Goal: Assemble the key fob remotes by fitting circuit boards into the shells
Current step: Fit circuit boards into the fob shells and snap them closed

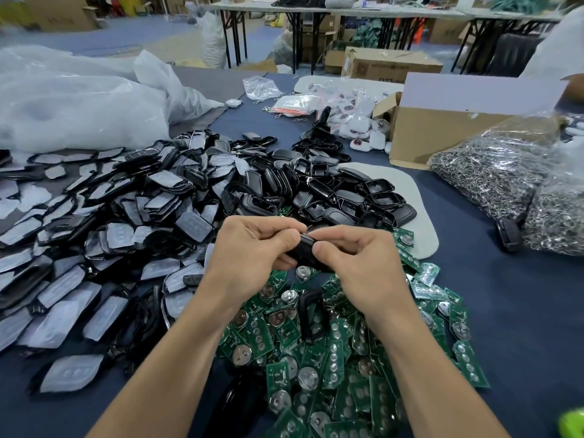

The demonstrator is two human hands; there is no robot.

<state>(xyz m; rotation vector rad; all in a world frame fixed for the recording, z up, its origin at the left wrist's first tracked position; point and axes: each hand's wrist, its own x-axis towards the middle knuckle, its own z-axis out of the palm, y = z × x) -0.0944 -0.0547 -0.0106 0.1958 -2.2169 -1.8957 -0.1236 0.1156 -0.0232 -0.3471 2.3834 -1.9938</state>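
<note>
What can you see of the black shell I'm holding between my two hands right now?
The black shell is a small, dark, glossy-looking plastic piece with rounded edges, mostly hidden by fingers. It is held in the air, tilted, above the pile of green circuit boards. The left hand grips its left end with curled fingers and thumb; the right hand pinches its right end. Whether a board already sits inside cannot be told.

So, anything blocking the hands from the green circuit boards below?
Nothing visible. The left hand and right hand both pinch a black plastic fob shell directly above the pile of green circuit boards. One loose black shell frame lies on top of some boards there.
</note>
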